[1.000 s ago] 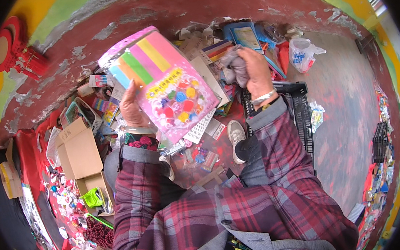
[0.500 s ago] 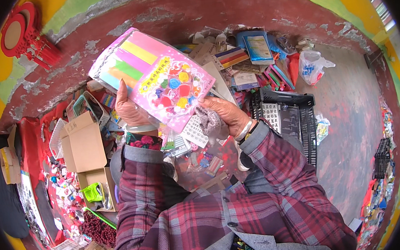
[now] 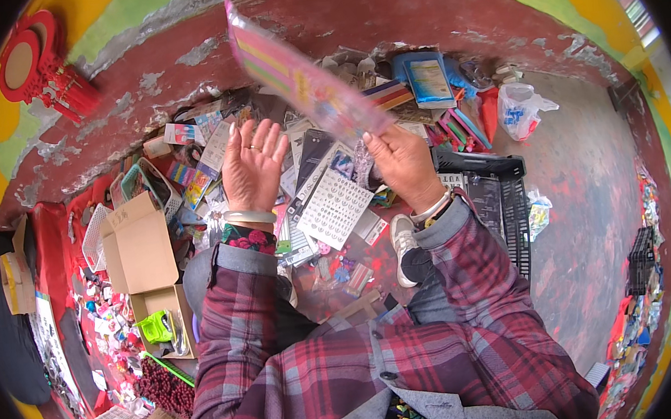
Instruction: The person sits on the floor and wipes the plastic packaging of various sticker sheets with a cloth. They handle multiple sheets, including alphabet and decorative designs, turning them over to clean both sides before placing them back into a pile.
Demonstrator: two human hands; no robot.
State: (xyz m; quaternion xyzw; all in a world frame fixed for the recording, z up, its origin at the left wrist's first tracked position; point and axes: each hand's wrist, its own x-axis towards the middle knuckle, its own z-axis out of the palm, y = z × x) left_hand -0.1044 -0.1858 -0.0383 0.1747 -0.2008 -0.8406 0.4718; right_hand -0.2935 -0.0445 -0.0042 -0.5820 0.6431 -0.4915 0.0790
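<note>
My right hand (image 3: 405,161) grips the lower corner of a pink craft-paper packet (image 3: 304,76), which is tilted almost edge-on and slightly blurred. A crumpled greyish cloth (image 3: 363,165) hangs below that packet, by the same hand's fingers. My left hand (image 3: 254,165) is raised beside it, palm up with fingers spread, and holds nothing. Under the hands, a white sheet of printed symbols (image 3: 335,208) lies on the pile of flat packs and cards.
A black plastic crate (image 3: 519,225) stands right of my knees. To the left are an opened cardboard box (image 3: 143,250) and a white basket (image 3: 97,234). Blue-covered packets (image 3: 430,81) and a white plastic bag (image 3: 520,109) lie by the far wall.
My left hand has let go of the pink packet and turned palm up. My right hand has swung the packet up and to the right, turning it nearly edge-on.
</note>
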